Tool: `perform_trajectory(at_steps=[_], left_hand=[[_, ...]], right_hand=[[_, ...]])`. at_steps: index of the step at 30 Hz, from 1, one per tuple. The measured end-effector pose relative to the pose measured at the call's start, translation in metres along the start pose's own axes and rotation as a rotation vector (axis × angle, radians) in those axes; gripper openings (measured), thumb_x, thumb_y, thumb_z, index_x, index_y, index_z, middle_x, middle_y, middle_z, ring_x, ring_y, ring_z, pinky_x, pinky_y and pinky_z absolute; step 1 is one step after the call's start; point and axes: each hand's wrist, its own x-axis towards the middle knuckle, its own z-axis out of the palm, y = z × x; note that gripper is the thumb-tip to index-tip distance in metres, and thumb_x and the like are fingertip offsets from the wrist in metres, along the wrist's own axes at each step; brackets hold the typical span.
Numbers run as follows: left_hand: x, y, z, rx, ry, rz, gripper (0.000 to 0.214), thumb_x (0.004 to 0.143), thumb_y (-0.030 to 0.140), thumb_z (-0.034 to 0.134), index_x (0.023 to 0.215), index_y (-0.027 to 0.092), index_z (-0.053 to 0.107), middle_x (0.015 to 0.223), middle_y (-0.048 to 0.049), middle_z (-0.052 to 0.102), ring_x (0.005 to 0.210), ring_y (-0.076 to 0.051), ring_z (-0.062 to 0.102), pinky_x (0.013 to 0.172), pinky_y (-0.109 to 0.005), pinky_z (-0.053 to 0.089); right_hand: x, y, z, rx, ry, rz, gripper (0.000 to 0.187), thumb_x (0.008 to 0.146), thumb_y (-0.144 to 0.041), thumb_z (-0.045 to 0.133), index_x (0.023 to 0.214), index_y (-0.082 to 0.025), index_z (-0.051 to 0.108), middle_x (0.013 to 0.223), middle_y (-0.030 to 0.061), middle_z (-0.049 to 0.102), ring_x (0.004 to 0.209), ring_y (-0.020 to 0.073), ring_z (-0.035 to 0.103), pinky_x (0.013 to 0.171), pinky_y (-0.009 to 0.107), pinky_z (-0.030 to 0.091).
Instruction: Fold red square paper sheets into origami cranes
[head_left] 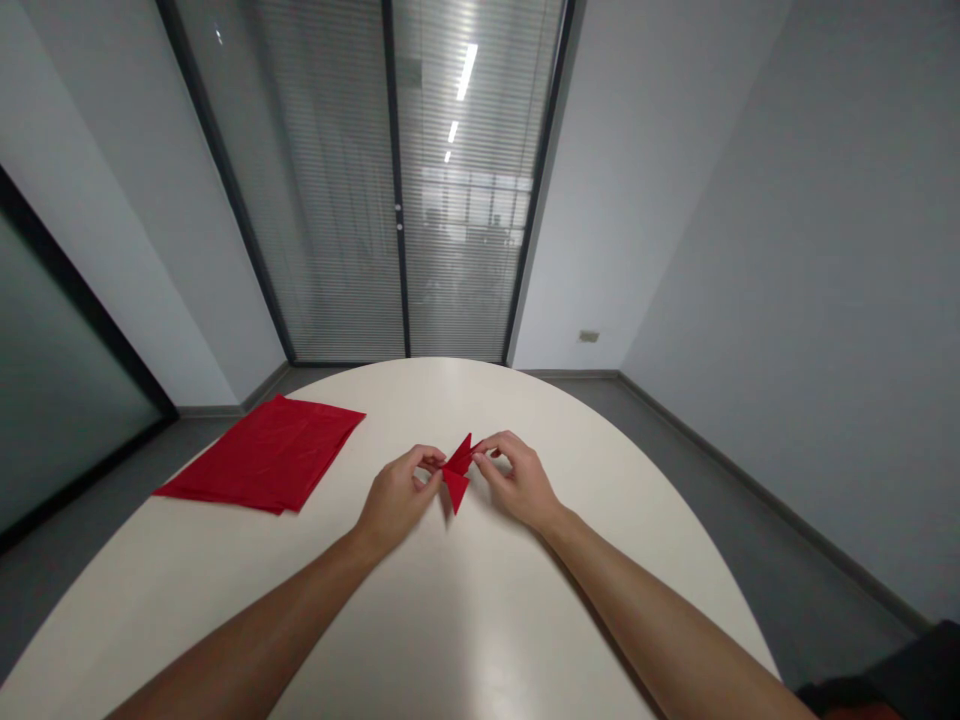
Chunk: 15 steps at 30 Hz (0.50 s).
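A small folded red paper figure [457, 474] with pointed flaps is held just above the round table. My left hand [402, 492] pinches its left side between thumb and fingers. On the opposite side, my right hand [520, 478] grips a thin point of the paper with thumb and fingertips. One flap points up and away, another points down toward me. The parts of the paper between the fingertips are hidden.
A stack of red paper sheets [262, 455] lies at the left of the white round table [480, 620]. Beyond the table stand glass panels with blinds [337, 250]. A dark object [900, 670] shows at the lower right corner.
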Motion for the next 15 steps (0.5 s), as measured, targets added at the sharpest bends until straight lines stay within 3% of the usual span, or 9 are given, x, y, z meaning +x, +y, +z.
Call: perform_trajectory(at_steps=[15], left_hand=[[0.0005,0.0006,0.0009,0.002,-0.001,-0.005,0.018,0.083,0.022,0.058,0.1,0.021,0.065,0.092,-0.0037,0.073,0.08,-0.017,0.069,0.06,-0.023,0.05]], right_hand=[[0.0007,0.0006,0.0001,0.06,0.081,-0.004,0.007,0.095,-0.028,0.06,0.097,-0.024,0.065,0.094,0.0062,0.071,0.088,0.0209,0.064,0.073,0.035,0.052]])
